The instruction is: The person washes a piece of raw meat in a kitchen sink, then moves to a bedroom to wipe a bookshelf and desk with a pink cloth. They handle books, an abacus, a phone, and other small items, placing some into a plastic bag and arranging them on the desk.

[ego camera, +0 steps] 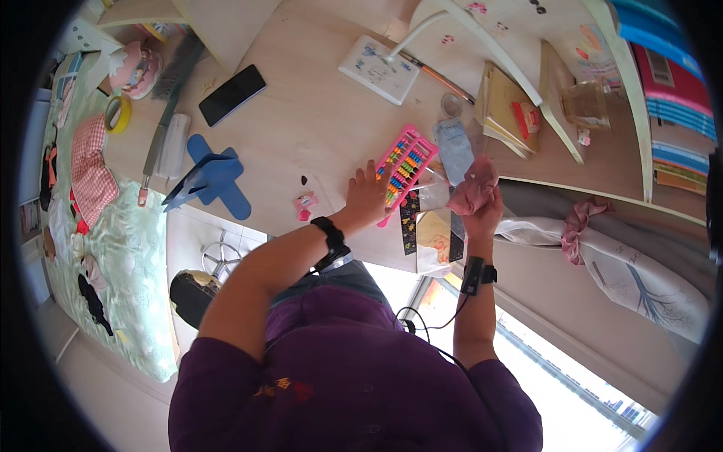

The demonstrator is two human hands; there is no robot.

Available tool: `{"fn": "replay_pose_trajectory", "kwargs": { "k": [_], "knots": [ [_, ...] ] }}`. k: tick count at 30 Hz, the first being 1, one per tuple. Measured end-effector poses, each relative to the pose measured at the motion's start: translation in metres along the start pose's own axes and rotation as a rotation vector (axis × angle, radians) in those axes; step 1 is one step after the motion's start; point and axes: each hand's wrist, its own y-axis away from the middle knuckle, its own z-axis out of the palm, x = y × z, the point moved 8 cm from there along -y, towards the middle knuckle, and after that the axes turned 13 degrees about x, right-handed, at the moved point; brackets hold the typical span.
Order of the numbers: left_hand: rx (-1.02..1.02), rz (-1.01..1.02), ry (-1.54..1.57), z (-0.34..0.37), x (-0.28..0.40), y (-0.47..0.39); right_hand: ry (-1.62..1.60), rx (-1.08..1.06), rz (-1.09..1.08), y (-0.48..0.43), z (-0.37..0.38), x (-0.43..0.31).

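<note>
A pink toy abacus (408, 195) with rows of coloured beads lies aslant on the wooden desk. My left hand (368, 195) holds it along its left side, fingers spread near the frame and partly covering the beads. In my right hand (484, 217) is a crumpled pink cloth (474, 189), raised just right of the abacus. Beneath and beside the abacus are a black patterned strip (409, 229), a cream paper packet (434, 240) with red markings and a pale blue pouch (453, 147).
Left on the desk are a blue folded stand (214, 178), a smartphone (232, 95), yellow tape (117, 114) and a long-handled brush (161, 135). A white lamp base (378, 73) and a pencil (438, 76) sit behind. Shelves with books (678, 116) and a tied curtain (621, 260) border the right.
</note>
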Motion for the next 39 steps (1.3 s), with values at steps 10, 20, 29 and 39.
{"fn": "replay_pose_trajectory", "kwargs": {
  "k": [10,20,29,39],
  "knots": [
    [0.036,-0.16,-0.07,0.024,0.025,-0.013,1.38,0.16,-0.684,-0.056,-0.064,-0.024],
    [0.043,-0.268,0.155,0.01,0.023,-0.03,0.378,0.081,-0.069,-0.011,-0.011,-0.018],
    [0.374,-0.236,-0.091,-0.125,-0.102,-0.094,0.594,-0.056,-0.469,-0.135,0.066,0.018],
    [0.291,-0.173,-0.198,-0.104,-0.192,-0.139,1.694,0.092,-1.042,-0.126,0.122,0.121]
  ]
}}
